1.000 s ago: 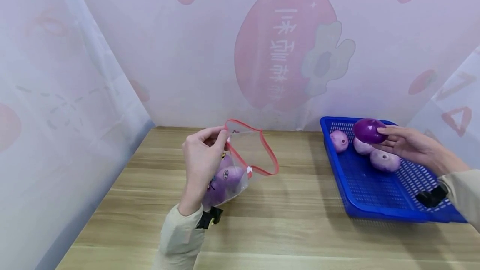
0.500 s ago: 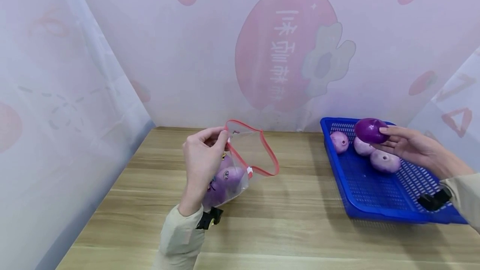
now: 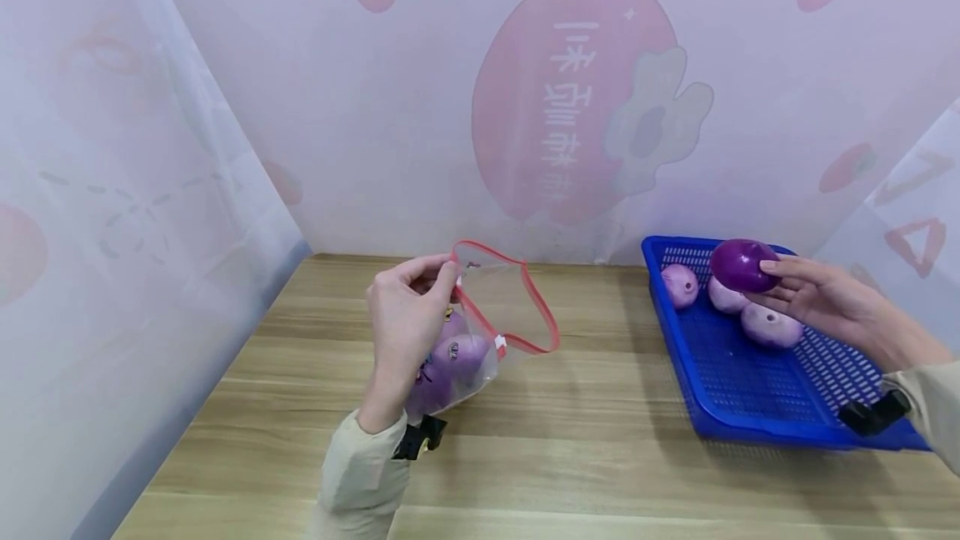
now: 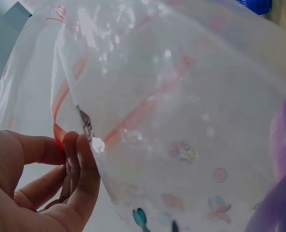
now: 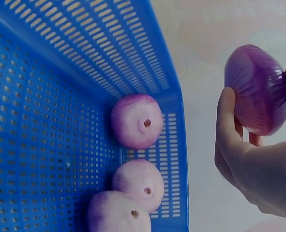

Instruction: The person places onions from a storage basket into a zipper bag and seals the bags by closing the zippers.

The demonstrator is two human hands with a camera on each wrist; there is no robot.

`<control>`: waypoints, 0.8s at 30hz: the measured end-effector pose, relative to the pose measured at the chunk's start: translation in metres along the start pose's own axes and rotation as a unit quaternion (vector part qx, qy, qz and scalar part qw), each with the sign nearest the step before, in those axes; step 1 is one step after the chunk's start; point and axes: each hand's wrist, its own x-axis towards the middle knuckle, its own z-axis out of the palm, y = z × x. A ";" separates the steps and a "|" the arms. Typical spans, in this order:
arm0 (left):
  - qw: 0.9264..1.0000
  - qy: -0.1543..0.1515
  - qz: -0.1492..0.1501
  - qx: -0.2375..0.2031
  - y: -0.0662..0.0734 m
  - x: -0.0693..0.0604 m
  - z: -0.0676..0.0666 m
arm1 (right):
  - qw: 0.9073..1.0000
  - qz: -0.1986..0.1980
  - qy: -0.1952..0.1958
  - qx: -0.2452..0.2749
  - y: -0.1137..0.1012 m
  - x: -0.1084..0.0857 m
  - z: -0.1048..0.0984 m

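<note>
My left hand pinches the red-zipped rim of a clear printed zip bag, whose mouth gapes toward the right. Inside the bag, low down, lie several purple onions; the left wrist view catches part of one onion through the plastic. Over the far part of a blue basket, my right hand holds a glossy dark purple onion between thumb and fingers. Three paler onions sit in that basket, among them one onion against its far wall in the right wrist view.
The basket stands at the right of the wooden table. Printed white curtains close off the back and both sides. A white slider sits on the bag's zip. Black straps hold the wrist cameras.
Hardly anything differs: the right hand and its onion have shifted very slightly to the right in the head view. The left hand stays on the bag's rim.
</note>
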 end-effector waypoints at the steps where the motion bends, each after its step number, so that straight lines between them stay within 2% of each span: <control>1: 1.000 0.000 0.001 -0.002 0.000 0.000 0.000 | 1.000 0.001 -0.007 0.008 0.001 0.000 0.001; 5: 1.000 0.000 0.001 -0.008 -0.001 0.001 0.000 | 0.999 -0.001 -0.024 0.024 0.005 0.000 0.005; 11: 1.000 -0.004 0.000 -0.005 -0.001 0.000 0.000 | 0.999 -0.008 -0.022 0.033 0.009 0.000 0.009; 17: 1.000 -0.007 0.001 -0.010 -0.001 0.000 -0.001 | 0.997 -0.015 -0.024 0.072 0.007 -0.005 0.010; 20: 1.000 -0.007 0.002 -0.012 -0.002 0.001 -0.001 | 0.996 -0.015 0.010 0.088 0.004 -0.007 0.013; 24: 1.000 -0.007 0.003 -0.014 -0.003 0.001 -0.001 | 0.990 -0.001 0.093 0.108 0.002 -0.010 0.019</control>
